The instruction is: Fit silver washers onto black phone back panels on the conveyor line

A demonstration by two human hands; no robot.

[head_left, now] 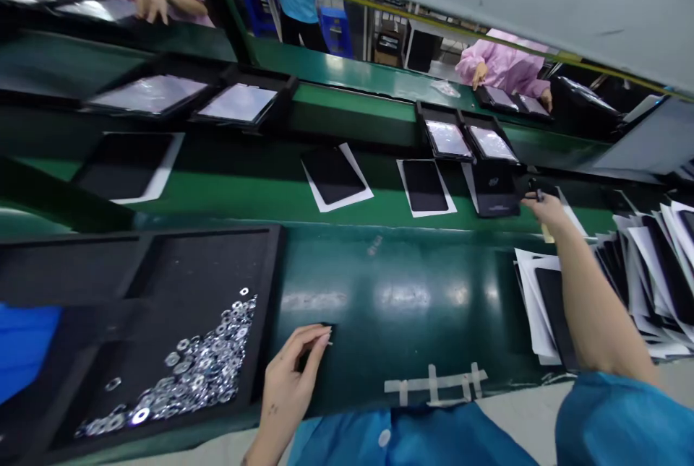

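Left hand [290, 383]: pinched on small black piece [313, 347] | right hand [545, 212]: closed on dark item [536, 195], beside black case [496, 191]

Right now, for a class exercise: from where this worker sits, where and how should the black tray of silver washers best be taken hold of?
The best grip is probably the black tray's raised right-hand rim, approached from the right with the left hand, which lies just beside it. That rim is straight and raised, but the loose silver washers sit heaped inside near it, so a level lift seems safest.
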